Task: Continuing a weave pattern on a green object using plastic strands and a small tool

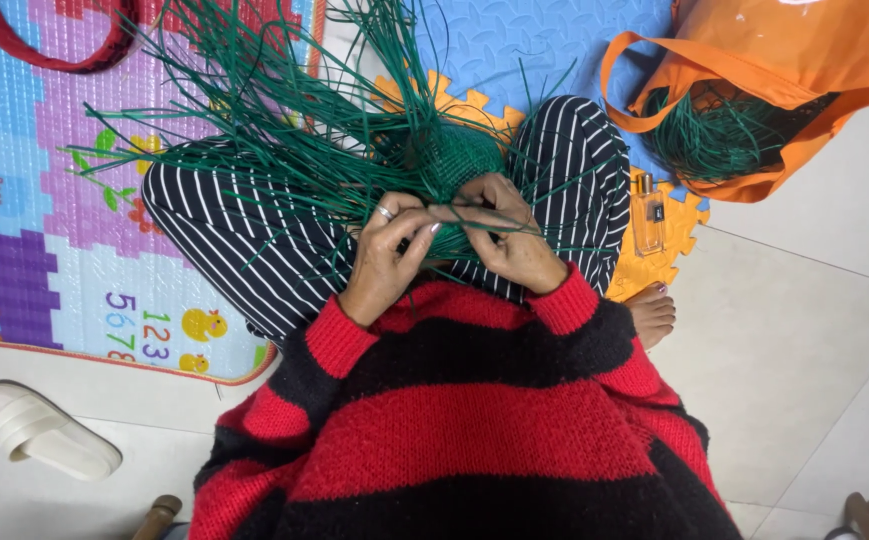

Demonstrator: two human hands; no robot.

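- The green woven piece [459, 165] sits on your lap between your striped knees, at about 12 o'clock from both hands and touching them; its woven part is a small rounded mound.
- Loose green strands [254, 110] fan out of it toward 10 and 11 o'clock, over your left leg and onto the play mat [74, 200].
- One strand runs roughly 9-to-3 o'clock between your two hands, so its long axis lies across your body.
- Your left hand [386, 255], ring on one finger, has its grip pinched on that strand.
- Your right hand [512, 235] is clenched on the same strand and on the edge of the woven piece; both hands are equally near.
- At 2 o'clock an orange bag [784, 60] lies open, with a bundle of green strands inside.
- A small glass bottle [647, 212] stands at 3 o'clock, just beside your right knee.
- A white slipper [44, 430] lies on the floor at 8 o'clock, well apart.
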